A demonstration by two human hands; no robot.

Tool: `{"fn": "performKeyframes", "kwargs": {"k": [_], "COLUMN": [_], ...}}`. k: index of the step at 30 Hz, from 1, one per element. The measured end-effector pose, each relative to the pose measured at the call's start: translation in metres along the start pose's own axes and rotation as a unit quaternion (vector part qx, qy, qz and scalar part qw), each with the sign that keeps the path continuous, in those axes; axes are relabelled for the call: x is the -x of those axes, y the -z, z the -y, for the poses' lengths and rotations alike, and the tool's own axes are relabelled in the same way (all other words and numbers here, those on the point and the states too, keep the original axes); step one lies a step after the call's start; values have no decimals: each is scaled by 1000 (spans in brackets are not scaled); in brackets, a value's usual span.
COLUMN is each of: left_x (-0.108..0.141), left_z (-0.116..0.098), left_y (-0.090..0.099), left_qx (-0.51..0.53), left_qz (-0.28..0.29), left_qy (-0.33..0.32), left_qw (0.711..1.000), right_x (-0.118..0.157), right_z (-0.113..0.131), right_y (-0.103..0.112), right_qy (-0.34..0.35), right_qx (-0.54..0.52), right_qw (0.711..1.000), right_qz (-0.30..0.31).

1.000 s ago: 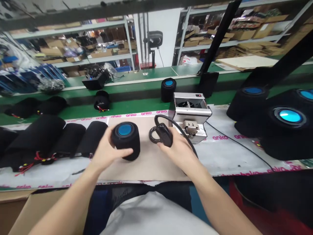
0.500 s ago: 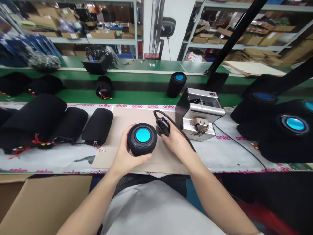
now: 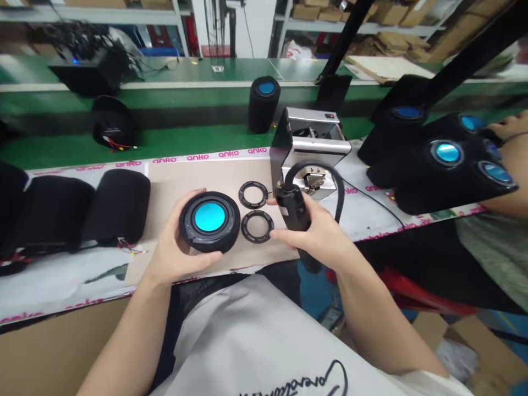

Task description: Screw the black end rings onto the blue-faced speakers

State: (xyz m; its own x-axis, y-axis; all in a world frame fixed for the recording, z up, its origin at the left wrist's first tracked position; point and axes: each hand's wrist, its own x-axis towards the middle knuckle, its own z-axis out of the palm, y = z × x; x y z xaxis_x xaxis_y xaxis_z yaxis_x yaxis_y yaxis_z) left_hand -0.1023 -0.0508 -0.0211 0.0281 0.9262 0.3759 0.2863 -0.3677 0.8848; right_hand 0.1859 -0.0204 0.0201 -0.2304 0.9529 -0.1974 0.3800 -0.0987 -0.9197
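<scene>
Two black rings (image 3: 253,194) on the paper sheet (image 3: 173,187) — one speaker (image 3: 209,220) held, four speakers (image 3: 447,154) at right — three black cylinders (image 3: 117,206) at left.

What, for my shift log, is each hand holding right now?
Left hand: closed, holding a round black speaker.
Right hand: closed, holding a black corded handheld tool.

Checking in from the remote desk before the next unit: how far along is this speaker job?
Done: the speakers at the right look finished, with blue tops on. In hand: the left hand holds a blue-topped speaker, and the right hand holds a corded screwdriver. Left: two black rings lie loose on the cardboard, and the black bodies show no tops.
</scene>
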Motion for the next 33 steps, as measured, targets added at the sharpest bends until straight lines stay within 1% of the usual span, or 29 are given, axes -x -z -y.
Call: {"fn": "performKeyframes", "kwargs": {"k": [1, 3, 4, 5, 6, 7, 9, 10, 13, 15, 16, 18, 19, 20, 21, 22, 24, 25, 26, 27, 29, 31, 33], "left_x": [-5, -11, -12, -10, -5, 1, 19, 28, 45, 48, 47, 44, 42, 40, 37, 34, 27, 22, 18, 13, 6, 0, -2], "left_z": [3, 8, 10, 10, 10, 7, -1, -7, -22, -26, -27, -27, -25, -24, -21, -18, -11, -8, -4, -2, 2, 4, 6], "left_y": [2, 6, 6, 6, 5, 3, -4, -8, -19, -20, -19, -11, -7, -1, 4, 9, 18, 21, 24, 26, 29, 32, 34], "left_qx": [12, 74, 116, 154, 178, 184, 145, 110, 12, -26, -41, -78, -102, -125, -142, -151, -135, -119, -104, -92, -75, -63, -50], "left_qz": [27, 77, 90, 88, 69, 36, -31, -56, -102, -128, -130, -121, -119, -119, -120, -118, -101, -89, -77, -66, -41, -12, 16], "left_qy": [-10, -13, -13, -16, -22, -30, -35, -23, 17, 20, 17, 3, -11, -31, -52, -70, -101, -120, -141, -163, -185, -170, -144], "left_qw": [1000, 994, 989, 984, 981, 982, 988, 992, 995, 991, 991, 990, 988, 984, 981, 979, 980, 982, 981, 980, 979, 983, 988], "right_x": [-3, -11, -14, -16, -17, -15, -9, -4, 10, 16, 17, 18, 18, 18, 18, 19, 21, 22, 22, 22, 18, 12, 5], "right_z": [4, 12, 15, 17, 19, 21, 22, 23, 22, 23, 24, 26, 26, 26, 24, 21, 10, 4, -4, -11, -22, -29, -32], "right_y": [-2, -8, -12, -16, -20, -25, -35, -41, -59, -67, -67, -58, -49, -37, -23, -8, 19, 29, 37, 41, 41, 33, 23], "right_qy": [16, 49, 55, 52, 46, 43, 47, 53, 55, 57, 64, 77, 76, 67, 53, 36, 11, 4, 2, 3, 11, 21, 30], "right_qx": [-61, -169, -198, -203, -192, -173, -131, -112, -83, -79, -78, -76, -80, -86, -91, -91, -51, -17, 20, 60, 133, 184, 214], "right_qw": [998, 980, 971, 968, 970, 975, 985, 988, 992, 992, 992, 991, 990, 991, 993, 995, 994, 993, 992, 992, 989, 983, 976], "right_qz": [25, 93, 121, 137, 141, 133, 100, 87, 76, 73, 74, 83, 84, 71, 43, 1, -92, -120, -124, -110, -56, -13, 10]}}
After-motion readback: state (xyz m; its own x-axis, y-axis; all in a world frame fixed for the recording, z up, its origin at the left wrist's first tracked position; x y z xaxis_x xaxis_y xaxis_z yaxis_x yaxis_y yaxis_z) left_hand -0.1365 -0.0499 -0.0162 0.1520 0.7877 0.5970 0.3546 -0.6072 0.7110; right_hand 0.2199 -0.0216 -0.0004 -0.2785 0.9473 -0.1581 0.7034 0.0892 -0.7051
